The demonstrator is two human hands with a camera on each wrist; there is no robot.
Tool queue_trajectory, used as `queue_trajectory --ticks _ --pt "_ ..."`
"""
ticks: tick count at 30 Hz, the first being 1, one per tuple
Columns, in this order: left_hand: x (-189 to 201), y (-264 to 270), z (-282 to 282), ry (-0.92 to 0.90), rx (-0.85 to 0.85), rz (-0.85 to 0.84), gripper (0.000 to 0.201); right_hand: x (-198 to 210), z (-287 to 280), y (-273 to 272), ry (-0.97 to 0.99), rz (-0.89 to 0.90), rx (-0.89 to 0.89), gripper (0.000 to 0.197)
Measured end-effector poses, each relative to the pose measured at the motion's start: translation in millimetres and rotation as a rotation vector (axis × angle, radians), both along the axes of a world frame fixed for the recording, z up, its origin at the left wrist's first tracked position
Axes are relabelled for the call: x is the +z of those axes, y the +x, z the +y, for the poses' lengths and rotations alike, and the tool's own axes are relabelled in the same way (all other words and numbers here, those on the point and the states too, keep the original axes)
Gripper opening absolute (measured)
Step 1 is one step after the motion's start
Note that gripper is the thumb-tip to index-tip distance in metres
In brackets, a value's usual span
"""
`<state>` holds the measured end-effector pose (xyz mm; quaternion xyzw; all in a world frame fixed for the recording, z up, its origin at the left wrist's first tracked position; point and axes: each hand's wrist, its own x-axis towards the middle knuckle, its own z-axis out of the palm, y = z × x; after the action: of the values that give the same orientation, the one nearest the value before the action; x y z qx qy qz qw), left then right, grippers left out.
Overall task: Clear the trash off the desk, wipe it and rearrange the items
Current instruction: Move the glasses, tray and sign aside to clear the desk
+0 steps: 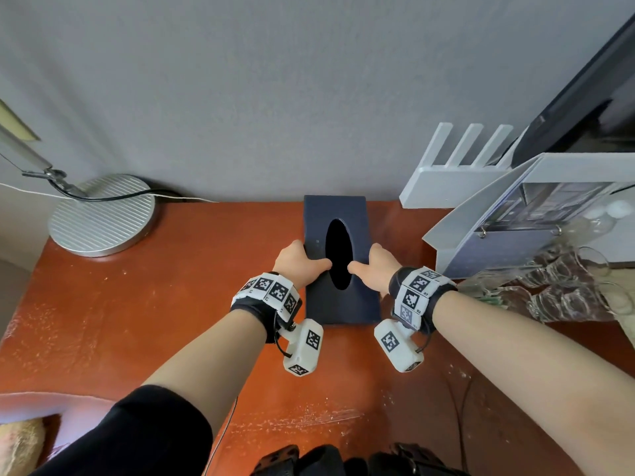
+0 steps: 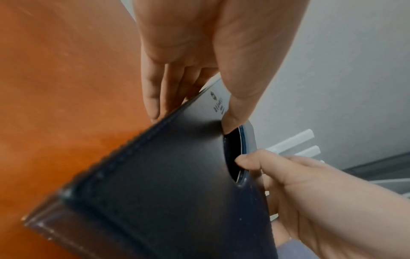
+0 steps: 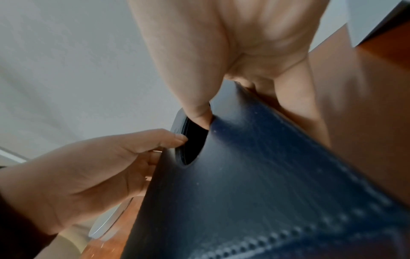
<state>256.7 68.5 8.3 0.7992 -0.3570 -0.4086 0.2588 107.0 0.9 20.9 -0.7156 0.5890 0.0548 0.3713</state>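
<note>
You are in the rearranging part of the job, by the look of it: both hands are on the dark tissue box (image 1: 338, 259) at the middle of the frame, on the orange counter (image 1: 171, 286). Your left hand (image 1: 297, 261) grips its left edge, thumb tip hooked at the rim of the oval opening (image 1: 339, 254) and fingers (image 2: 155, 98) wrapped down the side. Your right hand (image 1: 372, 267) mirrors that on the right edge, thumb at the opening. No tissue shows in the hole.

The box's long axis runs from the bottom of the frame toward the top, leaning slightly to the right at the near end, its far end close to the grey wall (image 1: 309, 80). The opening faces up.

The next move likely calls for an even two-handed slide or lift to the box's final spot, squaring it to the wall. Mind the white rack (image 1: 446, 173) at upper right and the glasses (image 1: 563, 286) at right.
</note>
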Motion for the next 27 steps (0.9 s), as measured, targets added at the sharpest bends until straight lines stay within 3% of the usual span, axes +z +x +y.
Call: queue_trajectory --ticks 12,21,27 --pt "2.3 -83.1 -48.4 0.041 -0.144 -0.056 0.043 10.0 -33.4 -75.8 -0.016 0.120 -0.065 0.049" --pt "-2.4 -110.6 -70.6 0.069 -0.146 -0.079 0.034 -1.6 -53.2 -87.0 -0.010 0.144 -0.127 0.052" --pt "-8.9 -114.7 -75.6 0.074 -0.147 -0.086 0.043 -9.9 -59.1 -88.3 -0.007 0.175 -0.147 0.050"
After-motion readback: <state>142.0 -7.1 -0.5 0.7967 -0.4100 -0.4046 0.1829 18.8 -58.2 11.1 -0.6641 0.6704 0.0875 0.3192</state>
